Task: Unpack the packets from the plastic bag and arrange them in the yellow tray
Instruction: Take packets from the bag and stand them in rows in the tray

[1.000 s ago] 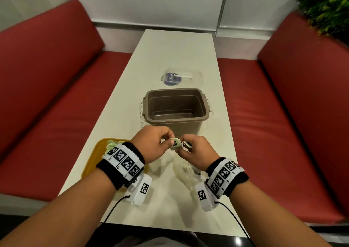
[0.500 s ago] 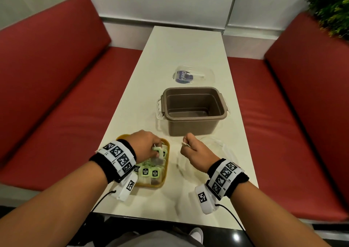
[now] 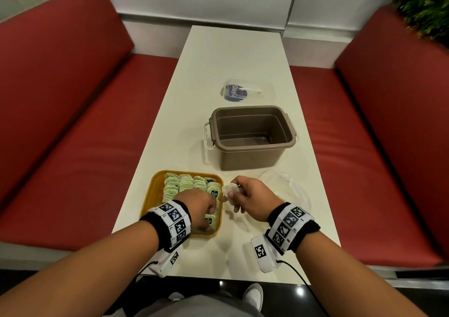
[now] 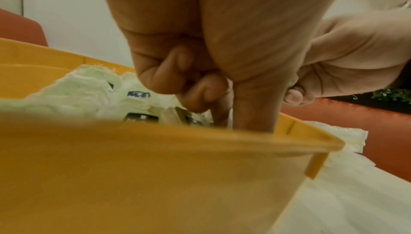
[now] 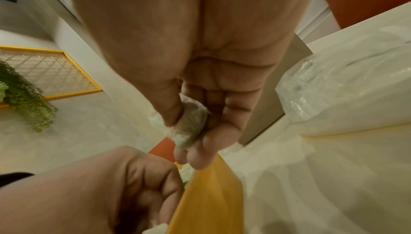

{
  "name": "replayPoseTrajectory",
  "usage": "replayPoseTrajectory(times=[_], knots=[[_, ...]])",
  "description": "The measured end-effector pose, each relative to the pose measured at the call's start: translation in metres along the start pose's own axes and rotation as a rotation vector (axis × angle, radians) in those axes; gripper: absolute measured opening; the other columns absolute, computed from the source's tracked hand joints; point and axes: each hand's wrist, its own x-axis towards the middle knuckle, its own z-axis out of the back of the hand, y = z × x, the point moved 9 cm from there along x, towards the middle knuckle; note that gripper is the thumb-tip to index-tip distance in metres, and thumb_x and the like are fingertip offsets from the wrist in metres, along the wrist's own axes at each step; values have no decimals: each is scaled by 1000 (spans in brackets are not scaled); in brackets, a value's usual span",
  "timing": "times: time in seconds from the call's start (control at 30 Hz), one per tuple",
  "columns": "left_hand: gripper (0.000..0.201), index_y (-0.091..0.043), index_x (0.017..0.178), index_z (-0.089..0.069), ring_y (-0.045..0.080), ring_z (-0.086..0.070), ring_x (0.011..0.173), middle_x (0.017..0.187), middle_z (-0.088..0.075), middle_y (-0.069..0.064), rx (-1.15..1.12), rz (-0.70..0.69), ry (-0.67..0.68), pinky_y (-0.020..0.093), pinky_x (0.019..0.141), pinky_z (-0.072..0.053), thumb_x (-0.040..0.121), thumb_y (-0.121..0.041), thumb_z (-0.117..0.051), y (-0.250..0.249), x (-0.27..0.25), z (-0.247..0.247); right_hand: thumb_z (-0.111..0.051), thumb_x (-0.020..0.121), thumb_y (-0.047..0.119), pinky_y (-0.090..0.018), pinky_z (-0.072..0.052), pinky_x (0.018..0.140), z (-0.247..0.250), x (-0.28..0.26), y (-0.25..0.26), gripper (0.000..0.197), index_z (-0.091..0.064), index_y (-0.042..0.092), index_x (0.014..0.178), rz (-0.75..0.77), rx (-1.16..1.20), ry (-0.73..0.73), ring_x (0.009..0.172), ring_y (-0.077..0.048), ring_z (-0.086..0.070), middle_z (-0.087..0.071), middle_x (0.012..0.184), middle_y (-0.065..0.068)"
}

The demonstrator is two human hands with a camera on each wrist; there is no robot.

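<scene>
The yellow tray [image 3: 155,195] sits near the table's front edge, filled with rows of green packets [image 3: 184,183]. My left hand [image 3: 206,217] is down in the tray's near right corner, fingers curled on a green packet [image 3: 210,220]. In the left wrist view the thumb [image 4: 255,107] points down inside the tray rim [image 4: 155,132], a thin pale edge pinched beside it. My right hand [image 3: 232,195] hovers just right of the tray, pinching a pale crumpled packet [image 5: 189,123] between thumb and fingers. The clear plastic bag [image 3: 291,188] lies flat to its right.
A brown tub [image 3: 252,134] with white handles stands open behind the tray and bag. A clear lid [image 3: 245,93] with a dark label lies farther back. Red bench seats [image 3: 85,146] flank the narrow white table [image 3: 233,57]. A plant [image 3: 425,6] hangs at the far right.
Both hands were together in front of the tub. The left hand went left and down into the tray with a green packet; the right hand now holds a pale packet beside the tray.
</scene>
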Motion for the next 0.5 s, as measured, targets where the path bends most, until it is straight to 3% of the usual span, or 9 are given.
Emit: replayPoseTrajectory(times=[0.1, 0.2, 0.3, 0.4, 0.5], knots=[[39, -28, 85, -53, 16, -57, 75, 80, -58, -9, 7, 3, -15, 27, 60, -44, 62, -44, -79, -2, 0, 0, -58, 98, 14, -43, -57, 62, -2, 1, 1, 9, -59, 13, 89, 5, 14, -19, 62, -14, -66, -74, 83, -7], [44, -31, 87, -47, 17, -57, 77, 83, -59, -8, -16, -20, -34, 30, 63, -47, 62, -49, -78, -1, -2, 8, -61, 96, 18, -38, -56, 60, -1, 1, 4, 11, -61, 19, 85, 9, -21, -51, 65, -12, -65, -69, 74, -2], [40, -32, 92, -47, 14, -59, 79, 85, -61, -10, -191, -84, -126, 33, 73, -51, 71, -52, -74, 1, -6, 34, -63, 95, 20, -41, -57, 62, 0, 3, 8, 13, -63, 24, 83, 14, -23, -72, 72, -29, -67, -72, 78, -8], [28, -34, 105, -49, 2, -57, 76, 89, -64, -13, -369, -157, -288, 26, 71, -46, 86, -42, -68, 2, -14, 69, -64, 94, 18, -45, -57, 66, -5, 7, 12, 18, -61, 23, 77, 4, -28, -63, 71, -31, -66, -71, 81, -16], [15, -34, 98, -52, 4, -57, 70, 86, -65, -12, -380, -212, -310, 27, 70, -45, 91, -25, -62, 2, -19, 82, -67, 92, 13, -48, -59, 67, -11, 11, 20, 11, -58, 14, 85, 25, -12, -65, 68, -23, -61, -61, 75, -13]])
